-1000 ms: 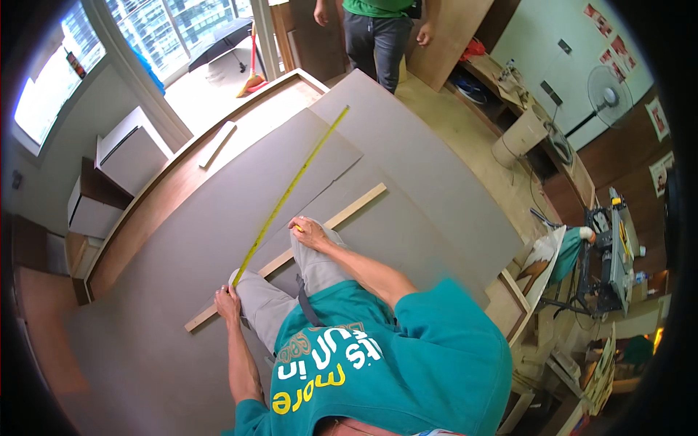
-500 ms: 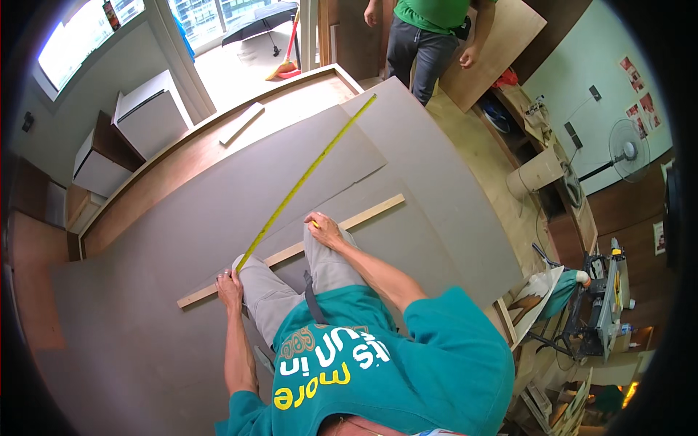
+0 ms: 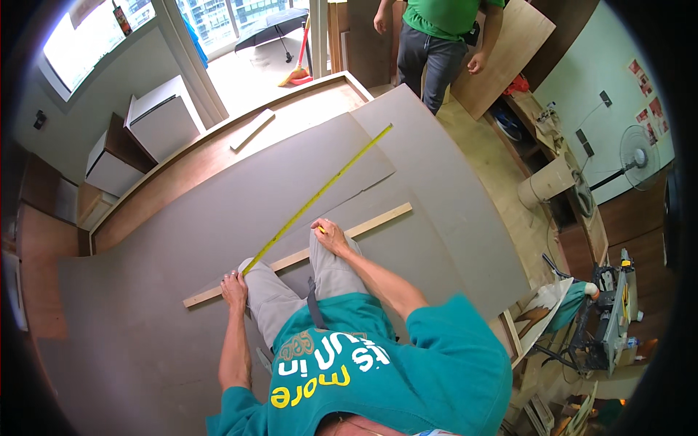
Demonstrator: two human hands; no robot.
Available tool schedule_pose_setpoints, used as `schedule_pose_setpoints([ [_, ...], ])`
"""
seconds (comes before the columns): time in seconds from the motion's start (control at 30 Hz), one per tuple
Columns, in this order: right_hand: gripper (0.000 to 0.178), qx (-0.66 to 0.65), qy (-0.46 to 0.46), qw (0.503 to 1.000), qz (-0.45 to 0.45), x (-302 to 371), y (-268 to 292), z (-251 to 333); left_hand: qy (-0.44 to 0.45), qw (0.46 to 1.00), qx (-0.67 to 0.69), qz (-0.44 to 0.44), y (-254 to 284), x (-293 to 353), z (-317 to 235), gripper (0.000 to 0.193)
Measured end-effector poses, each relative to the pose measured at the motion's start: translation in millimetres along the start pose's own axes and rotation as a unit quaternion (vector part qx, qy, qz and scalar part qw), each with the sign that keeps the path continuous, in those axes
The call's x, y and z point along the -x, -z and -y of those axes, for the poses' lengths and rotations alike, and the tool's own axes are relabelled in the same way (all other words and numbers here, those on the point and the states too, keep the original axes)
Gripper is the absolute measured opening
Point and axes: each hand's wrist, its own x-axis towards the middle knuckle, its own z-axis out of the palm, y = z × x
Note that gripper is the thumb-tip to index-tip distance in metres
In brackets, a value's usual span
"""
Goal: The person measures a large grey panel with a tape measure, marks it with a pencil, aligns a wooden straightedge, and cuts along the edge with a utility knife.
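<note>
A yellow tape measure (image 3: 318, 195) stretches diagonally over the large grey-brown sheet (image 3: 138, 312), from my left knee toward the far right. Its near end is in my left hand (image 3: 233, 288), whose fingers are closed on it; I cannot make out a case. A long, narrow wooden strip (image 3: 382, 219) lies on the sheet and passes under my legs, its left end beside my left hand. My right hand (image 3: 331, 236) rests at my right knee, fingers closed around a small yellow thing (image 3: 321, 229), mostly hidden.
A shallow wooden frame (image 3: 182, 156) with a short loose strip (image 3: 253, 130) borders the sheet's far side. Another person (image 3: 434, 51) in a green top stands beyond the far edge. To the right are a fan (image 3: 639, 157), a round drum (image 3: 545, 182) and a tool stand (image 3: 607, 320).
The tape's far end has swung nearer and to the right, so the tape lies at a lower slant. Both hands stay in place, and the view has shifted slightly.
</note>
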Motion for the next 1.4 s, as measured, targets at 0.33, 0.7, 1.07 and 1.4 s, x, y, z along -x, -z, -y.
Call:
schedule_pose_setpoints([
  [0.33,0.022,-0.089,-0.019,0.995,-0.036,0.9,1.1,-22.8,-0.026,0.998,-0.011,0.048,15.1,2.9,-5.8,0.028],
  [0.7,0.02,-0.305,-0.057,0.948,-0.068,20.0,24.4,-5.6,-0.024,0.997,0.031,0.064,35.4,18.8,25.4,0.028],
  [1.07,0.011,-0.297,0.395,0.865,-0.085,63.4,222.2,303.2,0.016,0.997,0.055,0.042,45.1,41.9,60.0,0.025],
  [1.4,0.027,-0.012,0.594,0.775,-0.214,82.1,260.6,432.4,0.01,0.992,0.122,0.025,13.1,47.9,85.4,0.021],
])
